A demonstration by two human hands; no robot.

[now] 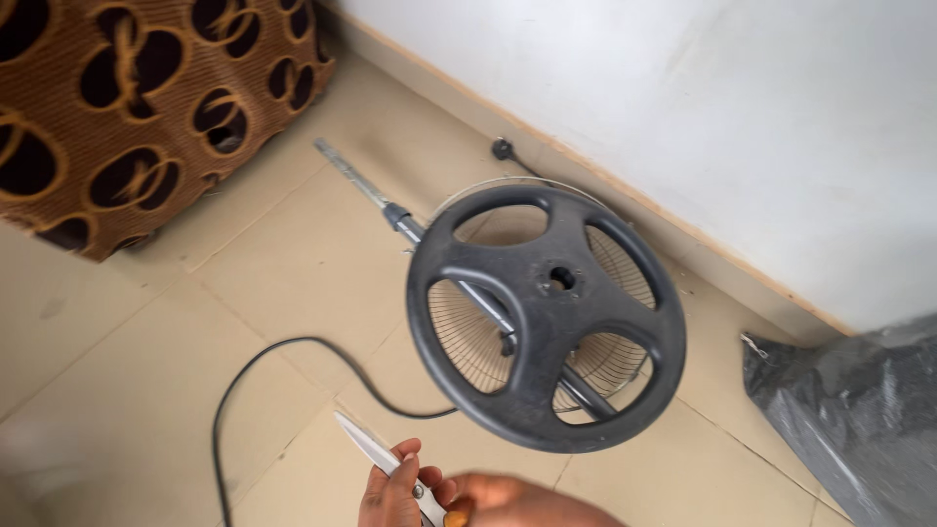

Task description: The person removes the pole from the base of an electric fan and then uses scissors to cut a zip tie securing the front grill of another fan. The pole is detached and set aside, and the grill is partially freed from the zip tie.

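At the bottom edge my left hand [390, 496] pinches a pair of scissors [376, 452] near the pivot. The silver blades are closed and point up and left. My right hand [527, 504] sits just to the right, by the orange handle, blurred and mostly cut off by the frame. A little above the hands a standing fan lies on its side. Its round black base [547, 317] faces me, and the wire grille [468, 332] shows behind it. The metal pole [366, 185] runs up and left. A black power cord [283, 353] loops across the tiles left of the scissors.
A brown patterned upholstered seat [127, 107] fills the top left. A white wall [683, 107] with a wooden skirting runs diagonally on the right, with the plug [503, 148] by it. A dark grey plastic bag [859, 420] lies at the lower right. The floor is beige tile.
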